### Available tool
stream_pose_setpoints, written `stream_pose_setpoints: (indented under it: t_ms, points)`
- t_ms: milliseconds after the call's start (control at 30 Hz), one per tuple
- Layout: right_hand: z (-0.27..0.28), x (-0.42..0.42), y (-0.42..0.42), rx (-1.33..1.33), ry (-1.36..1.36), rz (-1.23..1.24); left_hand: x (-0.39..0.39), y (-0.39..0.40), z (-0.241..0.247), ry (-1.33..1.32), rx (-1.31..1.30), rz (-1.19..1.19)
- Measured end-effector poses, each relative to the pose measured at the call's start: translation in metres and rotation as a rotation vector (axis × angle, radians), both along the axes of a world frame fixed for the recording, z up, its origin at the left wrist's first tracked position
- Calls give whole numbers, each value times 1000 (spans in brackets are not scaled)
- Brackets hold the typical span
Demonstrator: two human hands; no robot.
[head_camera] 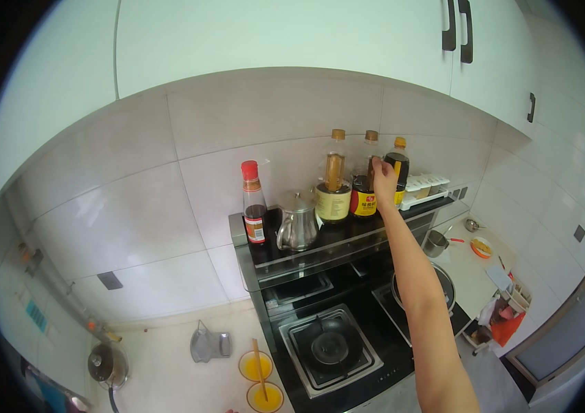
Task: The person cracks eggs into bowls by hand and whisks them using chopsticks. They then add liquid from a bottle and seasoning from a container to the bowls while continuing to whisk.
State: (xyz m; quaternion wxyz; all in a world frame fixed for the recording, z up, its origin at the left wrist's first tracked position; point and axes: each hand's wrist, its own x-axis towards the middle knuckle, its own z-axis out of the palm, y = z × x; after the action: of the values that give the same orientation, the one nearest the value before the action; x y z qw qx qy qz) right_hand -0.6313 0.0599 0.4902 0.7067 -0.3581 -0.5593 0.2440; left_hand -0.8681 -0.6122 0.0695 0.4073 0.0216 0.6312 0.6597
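My right hand (385,178) reaches up to the black shelf over the stove, its fingers on the waist of a brown-capped soy sauce bottle (363,199) with a yellow and red label. That bottle stands upright on the shelf. On its left is a bottle with a pale label (333,204); on its right, partly behind my hand, is a yellow-capped bottle (399,155). Only fingertips of my left hand (232,411) show at the bottom edge, close to two glass bowls of yellow liquid, probably beaten egg. Chopsticks (259,364) lie across the upper bowl (247,367) and dip into the lower bowl (256,403).
A metal pitcher (296,222) and a red-capped bottle (254,211) stand farther left on the shelf, and a seasoning rack (424,191) at its right. Below are a gas burner (329,348) and a pan (447,284) partly behind my arm. White cabinets (282,36) hang overhead.
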Motion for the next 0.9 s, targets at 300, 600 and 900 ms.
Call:
stream_pose_setpoints:
  t_ms: [300,600,900]
  points:
    - [3,29,-117,-29,215,172,19,-1,42,69,10,-50]
    - [-22,72,-299,-367,114,667,-3,92,176,545,259,-328]
    - [-129,49,-407,-804,177,1269,37,130,327,936,633,-867]
